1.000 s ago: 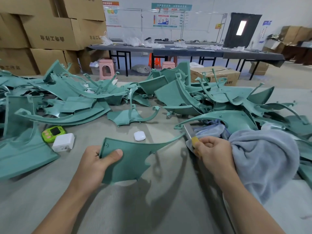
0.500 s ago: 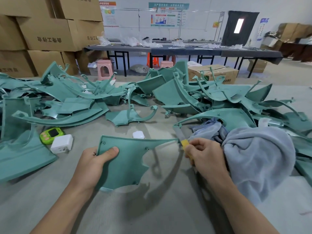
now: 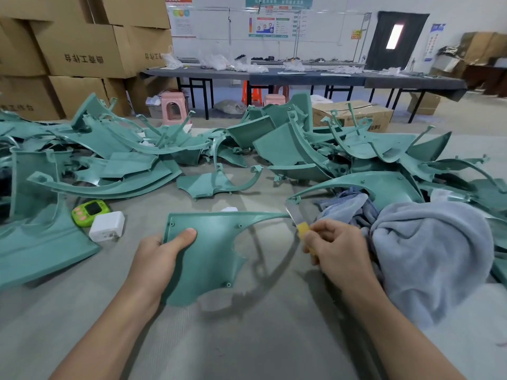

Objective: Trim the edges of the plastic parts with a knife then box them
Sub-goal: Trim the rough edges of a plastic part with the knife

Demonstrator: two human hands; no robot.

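A flat teal plastic part point(image 3: 211, 250) with a long pointed tip is held tilted above the grey table point(image 3: 247, 338). My left hand point(image 3: 162, 261) grips its left edge, thumb on top. My right hand point(image 3: 334, 248) is closed on a knife point(image 3: 297, 219) with a yellow handle. The metal blade touches the part's pointed right tip. Heaps of the same teal parts point(image 3: 301, 149) lie across the back of the table, left and right.
A grey-blue towel point(image 3: 428, 250) is bunched by my right wrist. A green gadget point(image 3: 89, 211) and a white charger point(image 3: 107, 226) lie at the left. A cardboard box point(image 3: 354, 113) stands behind the heap; stacked cartons point(image 3: 82, 50) fill the back left.
The part has been tilted up and turned flatter toward me. The knife has stayed at the part's pointed tip, sliding slightly along its edge.
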